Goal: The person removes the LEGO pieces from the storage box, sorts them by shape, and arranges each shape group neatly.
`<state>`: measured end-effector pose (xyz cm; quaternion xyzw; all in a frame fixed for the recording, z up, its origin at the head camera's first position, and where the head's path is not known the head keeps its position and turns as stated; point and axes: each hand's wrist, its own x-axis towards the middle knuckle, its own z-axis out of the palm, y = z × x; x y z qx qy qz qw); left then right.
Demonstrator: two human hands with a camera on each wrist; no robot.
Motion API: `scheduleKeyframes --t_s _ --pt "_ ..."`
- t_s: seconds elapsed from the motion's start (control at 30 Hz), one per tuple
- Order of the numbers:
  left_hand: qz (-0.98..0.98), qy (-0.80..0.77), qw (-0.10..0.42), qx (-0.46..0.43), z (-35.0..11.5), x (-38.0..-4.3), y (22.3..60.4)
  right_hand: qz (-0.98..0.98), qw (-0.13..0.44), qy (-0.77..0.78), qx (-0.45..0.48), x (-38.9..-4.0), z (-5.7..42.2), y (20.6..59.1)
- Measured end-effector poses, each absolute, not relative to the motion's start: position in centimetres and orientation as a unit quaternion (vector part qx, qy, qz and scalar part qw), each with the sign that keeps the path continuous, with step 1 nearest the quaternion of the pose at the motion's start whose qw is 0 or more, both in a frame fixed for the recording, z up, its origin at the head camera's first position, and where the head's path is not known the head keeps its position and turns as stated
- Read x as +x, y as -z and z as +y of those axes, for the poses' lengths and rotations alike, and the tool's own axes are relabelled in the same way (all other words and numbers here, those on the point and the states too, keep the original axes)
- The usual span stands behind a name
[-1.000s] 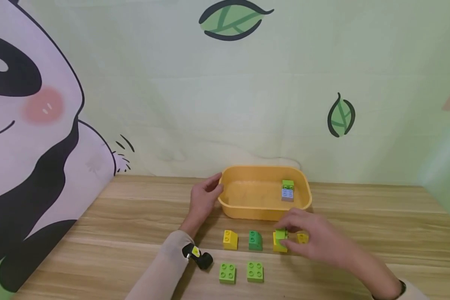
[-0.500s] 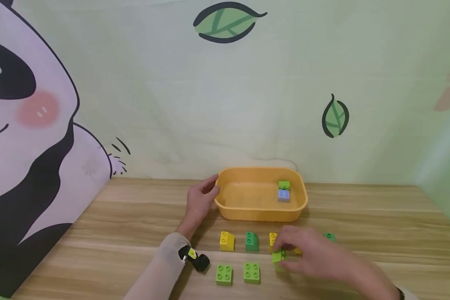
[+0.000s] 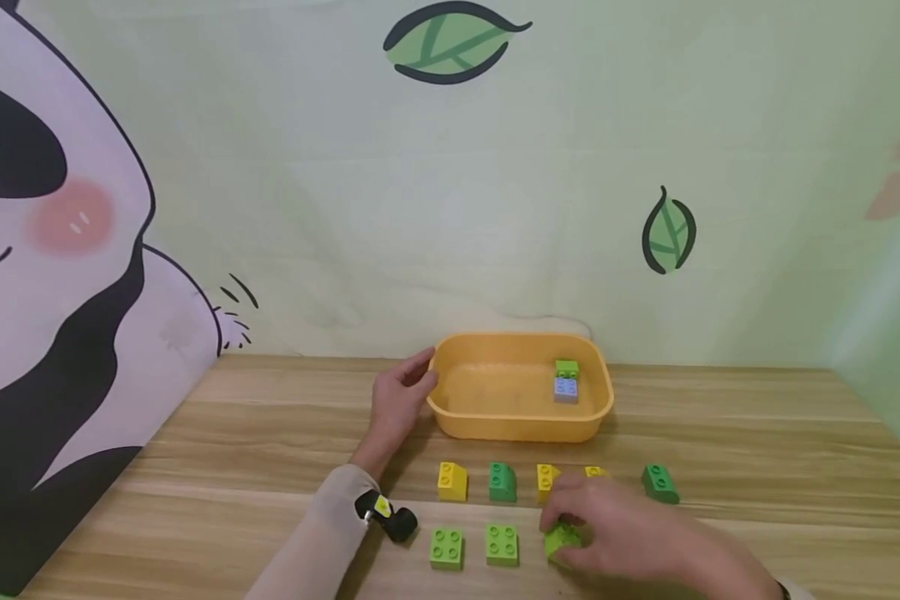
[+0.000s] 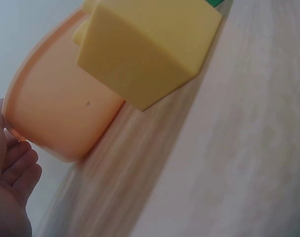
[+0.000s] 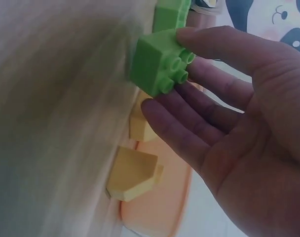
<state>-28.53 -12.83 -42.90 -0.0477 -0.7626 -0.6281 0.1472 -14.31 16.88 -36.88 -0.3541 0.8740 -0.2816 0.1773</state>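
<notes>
My right hand (image 3: 607,525) pinches a light green building block (image 5: 160,61) between thumb and fingers, low over the table at the right end of the front row. Two more light green blocks (image 3: 502,544) lie to its left, studs up. My left hand (image 3: 399,400) holds the left end of an orange-yellow tub (image 3: 517,429), its thumb at the rim. Inside the tub, at the right, lie a green block (image 3: 567,367) and a lilac block (image 3: 566,391). My right hand partly covers two yellow blocks (image 3: 546,477) in the row behind.
Between hands and tub, the back row also has a yellow sloped block (image 3: 452,482), a dark green block (image 3: 502,482) and another dark green block (image 3: 661,484) at right. A wall cloth with a panda (image 3: 60,217) stands behind the wooden table (image 3: 757,433).
My right hand has brought the light green block from over the back row toward me, down into line with the front row. The left hand stays at the tub. The view has shifted slightly.
</notes>
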Motion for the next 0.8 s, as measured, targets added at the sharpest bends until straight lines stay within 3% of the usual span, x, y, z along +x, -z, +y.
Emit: scheduleKeyframes --t_s 0.8 --pt "-0.759 0.631 0.151 -0.054 -12.8 -28.5 42.9 0.888 0.190 0.265 -0.323 -14.6 17.5 36.9"
